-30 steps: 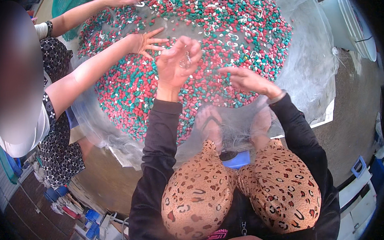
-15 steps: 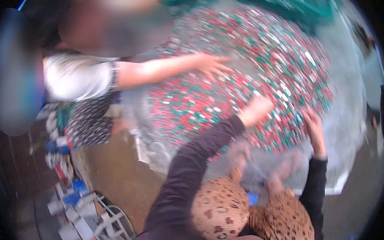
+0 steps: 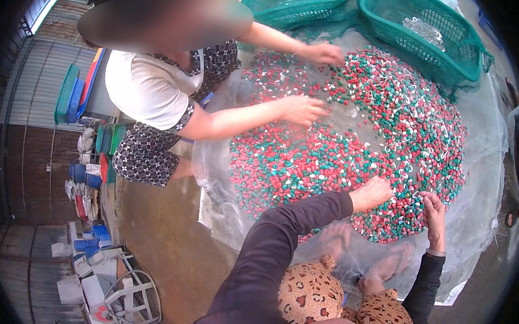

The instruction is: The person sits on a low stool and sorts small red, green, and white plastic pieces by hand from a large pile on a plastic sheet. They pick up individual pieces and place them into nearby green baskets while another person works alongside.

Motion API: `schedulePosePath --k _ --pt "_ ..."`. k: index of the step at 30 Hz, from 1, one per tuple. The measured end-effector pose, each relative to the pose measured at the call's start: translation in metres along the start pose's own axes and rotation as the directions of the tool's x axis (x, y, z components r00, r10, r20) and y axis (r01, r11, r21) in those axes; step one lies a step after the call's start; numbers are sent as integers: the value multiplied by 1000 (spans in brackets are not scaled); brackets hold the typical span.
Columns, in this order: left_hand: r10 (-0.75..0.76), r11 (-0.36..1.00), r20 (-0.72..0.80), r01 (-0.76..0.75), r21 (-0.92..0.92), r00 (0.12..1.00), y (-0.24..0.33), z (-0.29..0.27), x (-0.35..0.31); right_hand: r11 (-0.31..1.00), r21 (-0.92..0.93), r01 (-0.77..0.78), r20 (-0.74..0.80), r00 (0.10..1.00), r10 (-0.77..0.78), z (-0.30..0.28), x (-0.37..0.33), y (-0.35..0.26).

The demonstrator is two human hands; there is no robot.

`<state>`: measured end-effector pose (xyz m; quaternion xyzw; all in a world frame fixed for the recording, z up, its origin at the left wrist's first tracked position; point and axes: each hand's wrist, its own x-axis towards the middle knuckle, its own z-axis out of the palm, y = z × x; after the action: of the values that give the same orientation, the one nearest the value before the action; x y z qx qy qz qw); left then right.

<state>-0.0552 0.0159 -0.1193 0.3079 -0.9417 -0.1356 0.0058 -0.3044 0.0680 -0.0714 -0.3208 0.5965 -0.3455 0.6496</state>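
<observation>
A broad pile of small red, green and white pieces (image 3: 307, 171), like pebbles or beads, lies spread on a pale translucent sheet (image 3: 480, 115). Thin white curved hook-like bits (image 3: 438, 152) are scattered among it, mostly on the right. My left hand (image 3: 372, 193) is closed in a fist just above the near part of the pile; what it holds, if anything, is hidden. To its right, my right hand (image 3: 433, 214) has thumb and fingers pinched together at the pile's near right edge. Something thin and pale shows at those fingertips, too small to name.
Across to the left, a co-worker's two hands (image 3: 306, 109) reach over the pile. Two green mesh baskets (image 3: 374, 6) stand at the far edge, with white curved bits inside. A white metal frame (image 3: 131, 292) and blue containers (image 3: 87, 174) are at the left.
The view has shifted and sharpened. Both my hands stay near the pile's front part, the right one now pinching at its edge. The co-worker's second hand is now plainly over the pile.
</observation>
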Motion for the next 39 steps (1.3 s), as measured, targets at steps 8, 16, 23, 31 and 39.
schedulePosePath --k 8,16,23,31,39 --pt "-354 909 -128 308 -279 927 -17 -19 5 416 -897 150 12 949 -316 -5 29 54" --pt "-457 410 234 437 -801 858 -46 -68 -11 409 -898 160 52 963 -263 27 47 58" --pt "-103 -805 87 -32 -592 991 -42 -72 -14 804 -526 276 139 961 -239 54 36 20" --pt "-74 -937 -34 -81 -340 997 -33 -72 -17 926 339 -166 289 955 65 49 11 -10" --pt "-242 -127 113 83 -988 964 15 -87 5 568 729 -381 313 924 219 76 1 8"
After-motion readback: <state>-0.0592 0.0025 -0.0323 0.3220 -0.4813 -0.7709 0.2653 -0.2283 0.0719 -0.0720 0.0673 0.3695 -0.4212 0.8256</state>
